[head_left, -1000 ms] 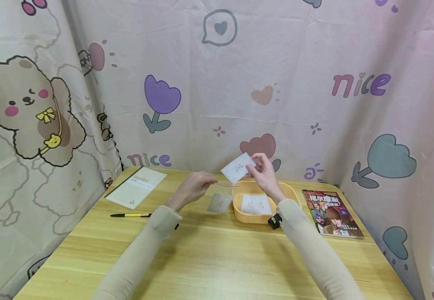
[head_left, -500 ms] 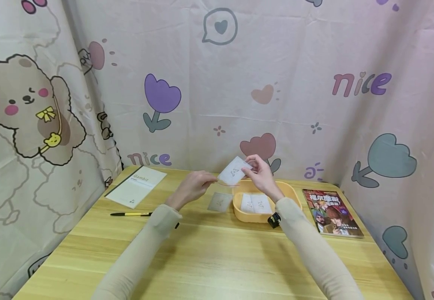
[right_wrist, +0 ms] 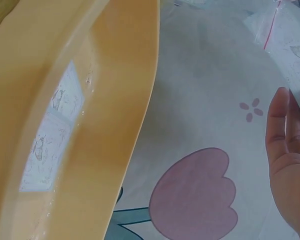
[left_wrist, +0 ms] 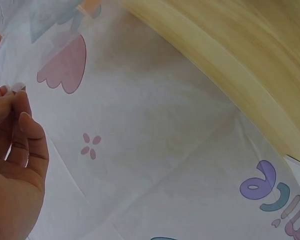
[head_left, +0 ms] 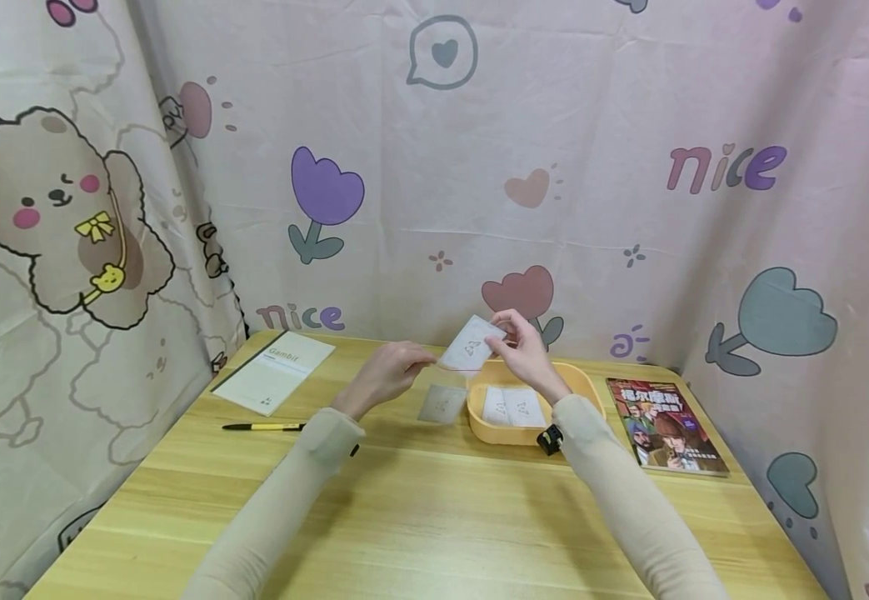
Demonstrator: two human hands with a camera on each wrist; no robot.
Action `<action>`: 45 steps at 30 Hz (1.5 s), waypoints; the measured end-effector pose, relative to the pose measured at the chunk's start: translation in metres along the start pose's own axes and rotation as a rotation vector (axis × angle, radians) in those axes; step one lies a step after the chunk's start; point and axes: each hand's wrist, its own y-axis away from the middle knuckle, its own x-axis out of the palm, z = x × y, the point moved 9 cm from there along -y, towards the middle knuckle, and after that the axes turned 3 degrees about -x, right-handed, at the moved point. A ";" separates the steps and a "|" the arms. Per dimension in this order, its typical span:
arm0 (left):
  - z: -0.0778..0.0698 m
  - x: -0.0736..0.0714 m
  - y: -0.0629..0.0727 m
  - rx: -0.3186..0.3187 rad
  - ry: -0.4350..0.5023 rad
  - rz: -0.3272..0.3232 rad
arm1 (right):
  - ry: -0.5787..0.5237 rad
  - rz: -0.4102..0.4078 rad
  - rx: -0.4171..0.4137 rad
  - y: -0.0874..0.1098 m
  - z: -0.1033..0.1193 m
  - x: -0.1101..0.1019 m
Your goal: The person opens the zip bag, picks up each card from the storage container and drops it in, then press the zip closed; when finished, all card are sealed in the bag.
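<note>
In the head view my right hand point(head_left: 521, 350) holds a white card point(head_left: 473, 343) with a small butterfly-like drawing, above the rim of a yellow plastic box point(head_left: 490, 435). My left hand point(head_left: 389, 371) pinches the edge of a clear zip bag, whose red closure line runs under the card's lower edge. The right wrist view shows that clear bag point(right_wrist: 268, 32) overlapping the card's corner; how far the card is inside, I cannot tell. Two similar white cards point(right_wrist: 46, 150) lie in the box. Another greyish card point(head_left: 440, 404) lies on the table beside it.
On the left lie a pale notebook point(head_left: 274, 372) marked "Gambit" and a yellow-black pen point(head_left: 263, 427). A colourful magazine point(head_left: 665, 427) lies right of the box. A printed curtain point(head_left: 419, 167) hangs behind the wooden table point(head_left: 434, 517).
My right hand has brought the card slightly left, tilting it so its lower edge meets the red line of the bag. My left hand keeps nearly the same place.
</note>
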 end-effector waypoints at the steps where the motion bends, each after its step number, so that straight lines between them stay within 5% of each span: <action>1: 0.000 0.000 0.000 0.002 0.000 -0.002 | 0.007 0.004 0.002 0.000 0.000 0.000; 12: -0.001 -0.001 -0.001 -0.008 0.011 -0.005 | 0.166 0.013 -0.055 -0.006 -0.026 0.006; 21: -0.003 0.000 -0.001 0.002 0.010 -0.010 | 0.179 0.057 -0.095 -0.003 -0.028 0.019; 45: -0.003 0.001 -0.001 -0.009 0.033 0.012 | 0.274 0.107 0.024 0.003 -0.045 0.028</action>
